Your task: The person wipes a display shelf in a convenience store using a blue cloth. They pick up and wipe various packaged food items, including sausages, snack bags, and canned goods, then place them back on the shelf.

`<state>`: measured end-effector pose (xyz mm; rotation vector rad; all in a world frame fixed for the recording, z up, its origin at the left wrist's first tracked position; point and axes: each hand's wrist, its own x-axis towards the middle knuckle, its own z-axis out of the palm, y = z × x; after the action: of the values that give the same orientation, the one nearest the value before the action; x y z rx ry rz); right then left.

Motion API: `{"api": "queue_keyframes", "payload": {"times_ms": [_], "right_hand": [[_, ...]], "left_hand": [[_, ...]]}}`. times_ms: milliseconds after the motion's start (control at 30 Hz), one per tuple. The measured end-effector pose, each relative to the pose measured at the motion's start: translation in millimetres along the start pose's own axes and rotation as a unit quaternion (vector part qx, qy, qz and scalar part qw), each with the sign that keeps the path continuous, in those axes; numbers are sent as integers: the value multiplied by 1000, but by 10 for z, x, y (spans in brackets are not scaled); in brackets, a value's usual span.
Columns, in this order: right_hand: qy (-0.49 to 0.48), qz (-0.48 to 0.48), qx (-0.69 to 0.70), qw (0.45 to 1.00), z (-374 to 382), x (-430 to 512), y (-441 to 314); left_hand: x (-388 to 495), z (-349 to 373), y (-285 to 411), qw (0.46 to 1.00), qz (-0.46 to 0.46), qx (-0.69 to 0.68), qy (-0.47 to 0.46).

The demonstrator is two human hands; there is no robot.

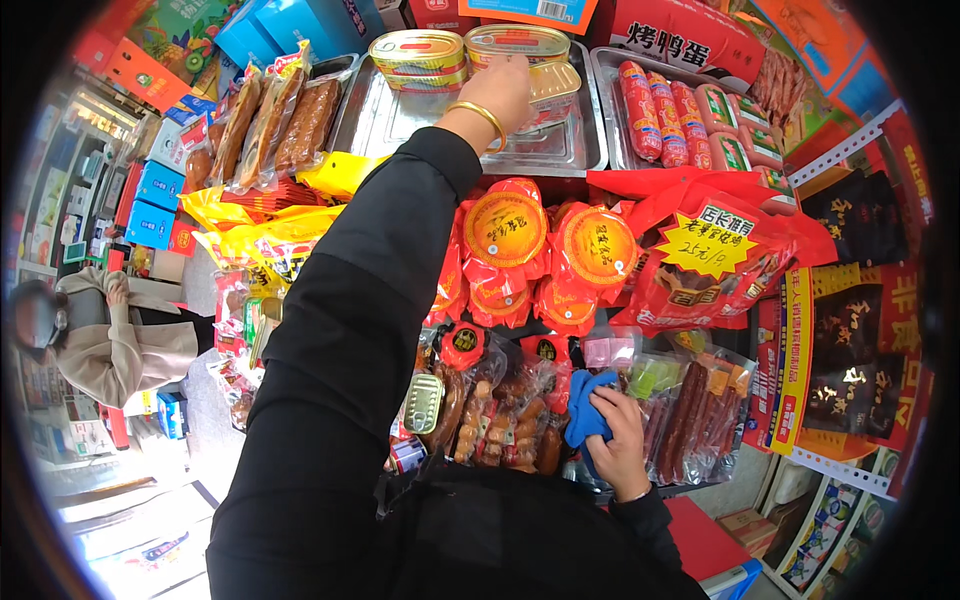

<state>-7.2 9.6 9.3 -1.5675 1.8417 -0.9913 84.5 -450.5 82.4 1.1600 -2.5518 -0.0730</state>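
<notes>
My left hand (506,90), with a gold bangle at the wrist, reaches over a metal tray (397,139). Its fingers are around the left end of a gold-lidded oval tin (555,81), which sits at a slant; the fingertips are partly hidden. Behind that hand is another oval tin (517,41), and to its left stand stacked oval tins (417,60). Closer to my body, my right hand (621,439) grips a bunched blue cloth (589,411) above vacuum-packed sausages (682,420) and other packed meats (495,420).
Red-wrapped sausages (641,112) fill a tray on the right. Bagged meats (300,124) lie at the left. Orange-lidded red packages (506,225) and a red bag (705,262) with a yellow price tag occupy the middle. A person (124,330) sits beyond the aisle at left.
</notes>
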Motion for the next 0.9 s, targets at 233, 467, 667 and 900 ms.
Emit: {"api": "queue_keyframes", "payload": {"times_ms": [233, 467, 667, 900], "right_hand": [[17, -30, -4, 999, -74, -101, -83], [40, -112, -17, 993, -156, -62, -281], [86, -208, 57, 973, -326, 214, -806], [29, -428, -63, 901, 112, 160, -1941]], "left_hand": [[-492, -748, -52, 950, -129, -275, 77], [-1901, -1501, 253, 776, -152, -596, 138], [-3217, -1490, 675, 868, -90, -484, 63], [-3992, -1556, 1197, 939, 33, -283, 194]]}}
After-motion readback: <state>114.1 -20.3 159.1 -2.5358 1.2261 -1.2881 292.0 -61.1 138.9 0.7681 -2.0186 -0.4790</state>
